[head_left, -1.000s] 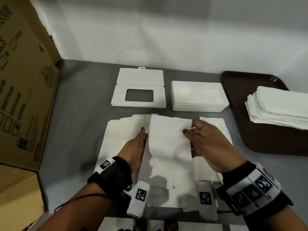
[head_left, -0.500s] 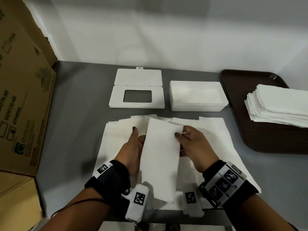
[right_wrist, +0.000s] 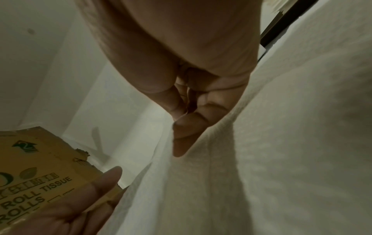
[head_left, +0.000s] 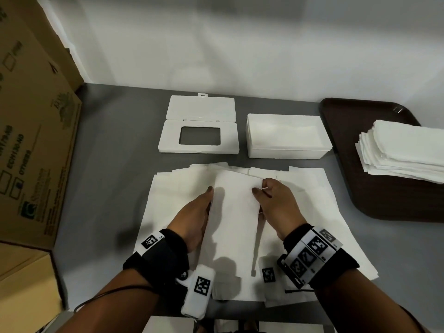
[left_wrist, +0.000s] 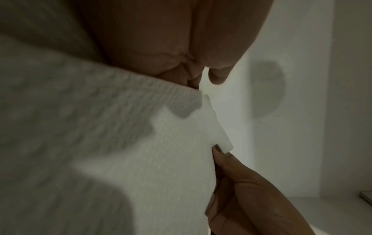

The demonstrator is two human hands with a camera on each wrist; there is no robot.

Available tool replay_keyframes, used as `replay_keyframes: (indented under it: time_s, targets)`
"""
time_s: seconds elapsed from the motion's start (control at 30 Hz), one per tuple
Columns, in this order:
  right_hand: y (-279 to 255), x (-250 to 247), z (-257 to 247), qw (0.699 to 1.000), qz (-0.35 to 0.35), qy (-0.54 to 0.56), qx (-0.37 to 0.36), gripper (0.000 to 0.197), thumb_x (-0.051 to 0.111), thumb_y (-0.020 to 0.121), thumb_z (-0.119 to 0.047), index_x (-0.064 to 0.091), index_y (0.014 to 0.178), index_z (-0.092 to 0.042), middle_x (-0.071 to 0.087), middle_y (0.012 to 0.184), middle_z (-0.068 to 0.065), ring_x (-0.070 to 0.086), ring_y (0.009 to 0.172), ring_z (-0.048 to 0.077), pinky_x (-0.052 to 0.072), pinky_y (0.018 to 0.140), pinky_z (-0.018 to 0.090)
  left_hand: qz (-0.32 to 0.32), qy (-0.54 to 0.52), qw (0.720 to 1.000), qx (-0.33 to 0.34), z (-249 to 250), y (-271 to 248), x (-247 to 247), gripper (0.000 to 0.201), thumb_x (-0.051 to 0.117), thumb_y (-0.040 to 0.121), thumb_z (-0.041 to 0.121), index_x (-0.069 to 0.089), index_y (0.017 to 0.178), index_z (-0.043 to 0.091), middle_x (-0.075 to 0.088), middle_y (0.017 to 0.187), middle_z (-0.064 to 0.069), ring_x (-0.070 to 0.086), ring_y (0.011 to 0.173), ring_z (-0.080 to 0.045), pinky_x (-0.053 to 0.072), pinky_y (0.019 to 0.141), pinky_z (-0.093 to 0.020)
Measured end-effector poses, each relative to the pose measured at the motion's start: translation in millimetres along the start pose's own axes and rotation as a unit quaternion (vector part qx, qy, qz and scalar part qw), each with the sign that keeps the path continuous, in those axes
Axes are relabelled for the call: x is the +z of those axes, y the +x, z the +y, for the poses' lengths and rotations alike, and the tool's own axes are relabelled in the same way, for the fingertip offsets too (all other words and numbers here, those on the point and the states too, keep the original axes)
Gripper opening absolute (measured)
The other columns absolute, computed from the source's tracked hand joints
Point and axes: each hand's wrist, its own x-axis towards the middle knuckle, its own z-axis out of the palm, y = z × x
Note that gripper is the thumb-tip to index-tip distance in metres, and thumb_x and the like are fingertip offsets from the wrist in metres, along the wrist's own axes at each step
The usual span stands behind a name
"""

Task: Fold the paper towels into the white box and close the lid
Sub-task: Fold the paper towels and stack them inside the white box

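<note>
A narrow folded paper towel lies lengthwise over several spread white towels on the grey table. My left hand lies with straight fingers along the towel's left fold; the right wrist view shows its open palm. My right hand pinches the towel's right edge near the far corner, thumb on top; the left wrist view shows this pinch. The white box stands open behind the towels, with some white paper inside. Its windowed lid lies to its left with its flap open.
A dark brown tray at the right carries a stack of folded towels. A large cardboard box fills the left side. A white wall runs behind the table.
The held towel has gone from a wide, raised sheet to a narrower strip lying lower over the spread towels. Both hands have drawn closer together.
</note>
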Motion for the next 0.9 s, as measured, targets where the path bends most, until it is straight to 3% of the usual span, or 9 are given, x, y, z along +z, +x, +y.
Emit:
replay_keyframes:
  time_s: [0.07, 0.13, 0.27, 0.37, 0.43, 0.5, 0.7, 0.8, 0.9]
  targets:
    - [2, 1, 1, 1.000, 0.002, -0.014, -0.001, 0.024, 0.056, 0.094, -0.017, 0.047, 0.073, -0.012, 0.052, 0.066, 0.011, 0.051, 0.058, 0.026, 0.048, 0.057, 0.038, -0.008, 0.018, 1.000, 0.024, -4, 4, -2, 0.050, 0.062, 0.083, 0.052, 0.063, 0.119, 0.017, 0.067, 0.119, 0.008, 0.059, 0.116, -0.010, 0.039, 0.108, -0.031]
    - [3, 1, 1, 1.000, 0.003, -0.030, 0.004, 0.024, 0.057, 0.093, -0.019, 0.046, 0.071, -0.015, 0.052, 0.064, 0.008, 0.051, 0.057, 0.025, 0.050, 0.060, 0.042, -0.014, 0.044, 0.997, 0.059, -4, 3, 1, 0.032, 0.062, 0.088, 0.040, 0.062, 0.096, 0.009, 0.069, 0.095, 0.012, 0.061, 0.094, -0.005, 0.045, 0.091, -0.021]
    - [2, 0, 0, 0.999, -0.006, -0.054, 0.006, 0.028, 0.058, 0.094, -0.021, 0.044, 0.070, -0.020, 0.049, 0.063, 0.000, 0.046, 0.055, 0.017, 0.042, 0.056, 0.033, -0.030, 0.089, 0.989, 0.116, -4, -1, 2, 0.059, 0.065, 0.079, 0.044, 0.049, 0.100, -0.009, 0.054, 0.093, -0.011, 0.045, 0.085, -0.026, 0.036, 0.078, -0.042]
    - [0, -11, -5, 0.995, 0.028, -0.095, -0.025, 0.014, 0.064, 0.090, -0.030, 0.054, 0.093, -0.021, 0.052, 0.079, -0.006, 0.049, 0.069, 0.008, 0.038, 0.064, 0.022, -0.028, 0.135, 0.982, 0.126, 5, -6, 5, 0.056, 0.060, 0.080, 0.045, 0.050, 0.100, -0.007, 0.053, 0.089, -0.010, 0.042, 0.080, -0.026, 0.035, 0.074, -0.042]
    - [2, -25, -10, 0.994, 0.041, -0.092, -0.030, 0.031, 0.068, 0.085, -0.041, 0.055, 0.110, -0.026, 0.054, 0.096, -0.006, 0.052, 0.083, 0.005, 0.041, 0.075, 0.023, -0.045, 0.166, 0.974, 0.148, 16, -14, 10, 0.042, 0.056, 0.088, 0.039, 0.055, 0.096, -0.002, 0.052, 0.083, -0.011, 0.044, 0.077, -0.024, 0.036, 0.072, -0.039]
    - [6, -42, -21, 0.995, 0.003, -0.089, -0.039, 0.042, 0.069, 0.082, -0.048, 0.055, 0.117, -0.030, 0.055, 0.108, -0.009, 0.055, 0.094, 0.005, 0.043, 0.078, 0.022, -0.067, 0.209, 0.960, 0.175, 25, -17, 15, 0.026, 0.052, 0.095, 0.031, 0.060, 0.088, 0.007, 0.053, 0.077, -0.005, 0.046, 0.071, -0.019, 0.038, 0.069, -0.033]
    - [25, -78, -42, 0.978, -0.199, -0.044, -0.047, 0.064, 0.077, 0.065, -0.059, 0.061, 0.117, -0.027, 0.068, 0.116, -0.004, 0.064, 0.110, 0.016, 0.050, 0.100, 0.043, -0.175, 0.311, 0.906, 0.225, 55, -14, 43, 0.055, 0.050, 0.089, 0.047, 0.052, 0.101, -0.006, 0.053, 0.084, -0.017, 0.047, 0.080, -0.022, 0.042, 0.078, -0.050]
    - [26, -94, -44, 0.963, -0.267, -0.015, -0.028, 0.047, 0.079, 0.074, -0.042, 0.066, 0.114, -0.020, 0.072, 0.111, 0.002, 0.068, 0.104, 0.022, 0.051, 0.099, 0.046, -0.202, 0.329, 0.895, 0.225, 67, -9, 58, 0.048, 0.050, 0.090, 0.044, 0.055, 0.097, -0.003, 0.056, 0.092, -0.027, 0.051, 0.082, -0.023, 0.044, 0.083, -0.053]
    - [25, -113, -40, 0.965, -0.259, 0.004, -0.032, 0.032, 0.073, 0.083, -0.024, 0.069, 0.111, -0.010, 0.074, 0.107, 0.007, 0.070, 0.101, 0.027, 0.052, 0.096, 0.046, -0.198, 0.353, 0.890, 0.211, 73, -2, 69, 0.033, 0.051, 0.092, 0.039, 0.062, 0.098, 0.009, 0.065, 0.095, -0.016, 0.058, 0.084, -0.021, 0.047, 0.085, -0.050]
